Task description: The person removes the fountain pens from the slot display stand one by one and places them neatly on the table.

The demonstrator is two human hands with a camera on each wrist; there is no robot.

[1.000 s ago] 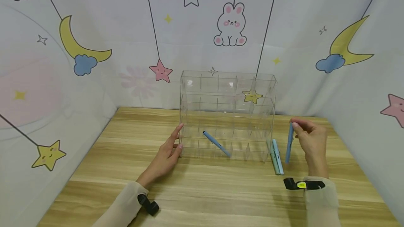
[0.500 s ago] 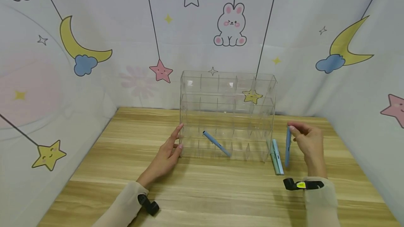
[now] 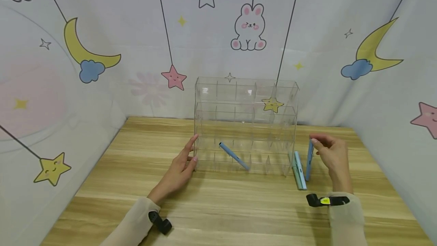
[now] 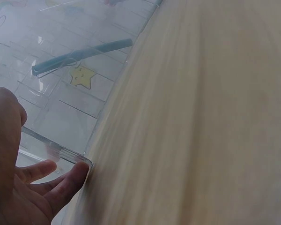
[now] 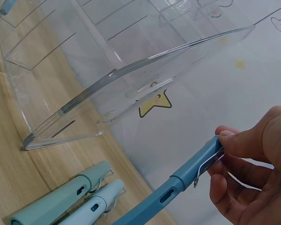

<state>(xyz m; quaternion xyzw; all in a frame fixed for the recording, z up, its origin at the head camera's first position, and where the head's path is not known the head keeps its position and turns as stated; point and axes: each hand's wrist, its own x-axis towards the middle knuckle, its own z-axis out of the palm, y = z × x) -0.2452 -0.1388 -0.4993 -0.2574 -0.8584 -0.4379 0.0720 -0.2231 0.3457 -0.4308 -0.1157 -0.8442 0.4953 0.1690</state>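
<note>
A clear acrylic organizer [image 3: 244, 124] with divided tiers stands at the back of the table. My left hand [image 3: 179, 166] touches its left side with extended fingers, the thumb at the lower front corner in the left wrist view. A blue pen [image 3: 234, 156] lies slanted in the lowest tier. My right hand [image 3: 332, 155] pinches the end of another blue pen [image 5: 171, 187] between thumb and fingers, holding it nearly upright right of the organizer. Its lower end is beside a light blue pen [image 3: 300, 170] and a green pen [image 5: 65, 199], which lie side by side on the table.
The wooden table [image 3: 218, 208] extends in front of the organizer. A white printed curtain [image 3: 146, 48] with stars, moons and a rabbit hangs behind and on both sides. Each wrist carries a small black camera [image 3: 159, 223] over a pale sleeve.
My right hand has moved slightly left and down with the blue pen, bringing it closer to the two lying pens. The left hand has stayed at the organizer's side.
</note>
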